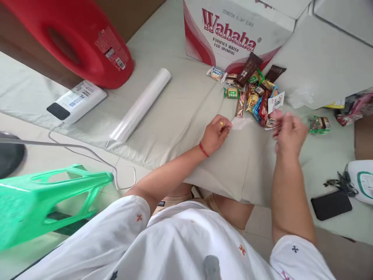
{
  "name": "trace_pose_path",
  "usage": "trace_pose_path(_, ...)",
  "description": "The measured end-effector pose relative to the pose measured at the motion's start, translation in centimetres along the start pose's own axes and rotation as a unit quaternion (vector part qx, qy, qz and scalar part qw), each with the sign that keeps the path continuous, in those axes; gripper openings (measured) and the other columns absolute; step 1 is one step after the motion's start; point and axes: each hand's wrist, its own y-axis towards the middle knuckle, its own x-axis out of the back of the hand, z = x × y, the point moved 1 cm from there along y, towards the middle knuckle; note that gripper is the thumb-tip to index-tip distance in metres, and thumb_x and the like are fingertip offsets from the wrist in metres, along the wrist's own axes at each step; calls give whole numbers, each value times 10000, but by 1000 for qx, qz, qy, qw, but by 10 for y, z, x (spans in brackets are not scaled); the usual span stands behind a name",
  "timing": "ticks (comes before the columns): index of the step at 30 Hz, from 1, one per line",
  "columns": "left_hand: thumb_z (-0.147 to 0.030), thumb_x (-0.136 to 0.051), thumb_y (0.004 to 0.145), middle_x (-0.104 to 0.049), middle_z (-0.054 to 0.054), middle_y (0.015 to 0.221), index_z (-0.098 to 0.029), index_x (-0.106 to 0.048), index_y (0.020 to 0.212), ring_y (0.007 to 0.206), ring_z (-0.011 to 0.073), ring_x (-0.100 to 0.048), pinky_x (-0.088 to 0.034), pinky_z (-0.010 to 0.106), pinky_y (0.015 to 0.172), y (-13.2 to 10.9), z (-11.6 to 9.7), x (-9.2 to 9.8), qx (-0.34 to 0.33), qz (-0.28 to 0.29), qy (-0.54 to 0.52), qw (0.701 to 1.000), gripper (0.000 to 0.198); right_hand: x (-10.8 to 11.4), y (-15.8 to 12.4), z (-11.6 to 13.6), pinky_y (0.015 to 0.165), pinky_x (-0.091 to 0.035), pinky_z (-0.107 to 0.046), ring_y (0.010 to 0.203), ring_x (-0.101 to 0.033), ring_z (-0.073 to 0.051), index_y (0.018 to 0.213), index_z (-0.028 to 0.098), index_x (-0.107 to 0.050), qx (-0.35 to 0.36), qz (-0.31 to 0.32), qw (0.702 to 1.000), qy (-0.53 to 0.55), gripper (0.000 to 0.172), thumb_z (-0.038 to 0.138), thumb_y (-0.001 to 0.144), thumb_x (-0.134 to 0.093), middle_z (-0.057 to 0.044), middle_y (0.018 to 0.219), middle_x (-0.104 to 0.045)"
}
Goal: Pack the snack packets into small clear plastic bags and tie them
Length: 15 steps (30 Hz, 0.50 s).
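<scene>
My left hand [215, 135], with a ring and a red string bracelet, is closed in a pinch on the edge of a thin clear plastic bag [244, 123]. The bag lies flat and is hard to see on the pale cloth. My right hand [288, 132] is at the near right side of a heap of wrapped snacks [256, 97]. Its fingers are bent and smeared by motion, so whether they grip anything is unclear. Beside those fingertips is a white packet [276, 102]. Dark brown bars [248, 70] and a green-wrapped snack [231, 93] lie in the heap.
A Wahaha water carton [233, 35] stands behind the heap. To the left are a clear plastic roll [141, 105], a white power bank [77, 101] and a red jug [113, 58]. More green-wrapped snacks [319, 125], keys [340, 183] and a black pouch [331, 204] lie right.
</scene>
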Motion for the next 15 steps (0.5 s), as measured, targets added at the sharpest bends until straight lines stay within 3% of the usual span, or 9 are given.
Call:
trace_pose_path(2, -189, -522, 986, -613, 66, 1074, -204, -621, 961, 896, 152, -615, -539, 311, 826, -3, -2, 0, -50, 3, 69, 996, 103, -21, -37, -3, 422, -363, -237, 559, -572, -128, 942, 183, -692, -142, 108, 966, 187, 657, 814, 936, -512, -76, 850, -719)
trace_pose_path(3, -179, -515, 986, -616, 71, 1080, -207, -615, 954, 925, 162, -615, -536, 321, 848, -4, -2, 0, -65, 12, 97, 993, 109, -32, -53, -5, 392, -373, -223, 547, -579, -124, 911, 194, -683, -183, 143, 938, 257, 663, 850, 858, -605, -53, 817, -714)
trace_pose_path(4, -174, -507, 986, -617, 73, 1083, -209, -610, 944, 936, 167, -613, -533, 324, 853, -5, -2, 0, -75, 24, 119, 990, 116, -41, -65, -6, 395, -419, -214, 565, -599, -121, 898, 202, -679, -205, 170, 909, 320, 642, 830, 776, -727, -30, 807, -711)
trace_pose_path(6, -172, -492, 984, -623, 71, 1088, -210, -608, 928, 920, 166, -606, -528, 321, 834, -6, -1, 1, -77, 49, 150, 984, 135, -56, -78, -8, 472, -532, -204, 611, -623, -105, 884, 209, -683, -189, 185, 881, 393, 570, 674, 658, -921, 18, 784, -689)
trace_pose_path(8, -176, -510, 960, -641, 71, 1084, -208, -632, 920, 933, 175, -614, -531, 334, 856, -6, -1, 1, -68, 74, 167, 981, 132, -63, -81, -10, 533, -575, -195, 625, -613, -83, 869, 208, -700, -159, 181, 870, 431, 526, 542, 593, -999, 48, 762, -665)
trace_pose_path(11, -218, -572, 924, -689, 84, 1104, -200, -704, 985, 1017, 204, -649, -528, 368, 954, -5, -7, 2, -39, 123, 153, 980, 147, -63, -80, -12, 427, -463, -140, 534, -519, -49, 808, 204, -703, -140, 161, 873, 439, 474, 499, 596, -1007, 69, 663, -600)
trace_pose_path(13, -323, -584, 964, -716, 87, 1083, -185, -726, 1050, 962, 198, -667, -529, 353, 915, -5, -14, 1, -7, 153, 130, 980, 216, -61, -81, -12, 350, -344, -123, 458, -417, -33, 773, 208, -685, -130, 145, 883, 426, 448, 487, 619, -999, 86, 589, -533)
trace_pose_path(15, -477, -569, 1003, -732, 78, 1018, -165, -720, 1068, 824, 173, -649, -514, 322, 799, -6, -20, -1, 25, 171, 118, 978, 353, -58, -85, -11, 338, -334, -132, 435, -393, -35, 776, 218, -686, -112, 159, 892, 408, 434, 486, 630, -995, 91, 569, -515)
